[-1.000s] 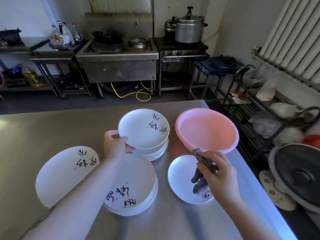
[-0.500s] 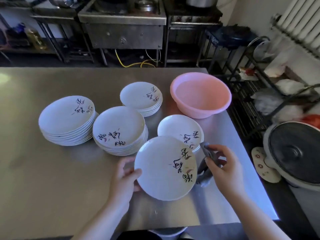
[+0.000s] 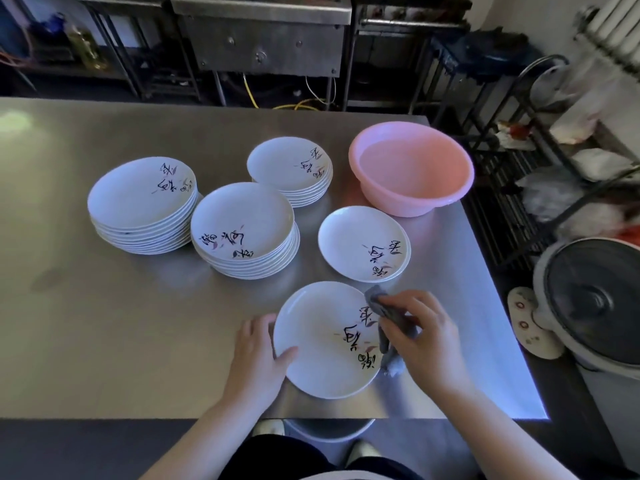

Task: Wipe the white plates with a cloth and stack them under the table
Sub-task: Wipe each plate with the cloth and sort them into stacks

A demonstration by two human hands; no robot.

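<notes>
A white plate with black script is near the front edge of the steel table. My left hand grips its left rim, thumb on top. My right hand holds a grey cloth against the plate's right rim. Just behind sits a short pile of white plates. Three taller plate stacks stand further back: left, middle and rear.
A pink basin stands at the table's back right corner. Right of the table are a wire rack with bags and a large lidded cooker on the floor. A round white rim shows under the table's front edge. Steel kitchen units line the back.
My left hand took a plate off the rear stack and brought it to the front edge. My right hand moved the cloth onto its right rim. The view tilted downward.
</notes>
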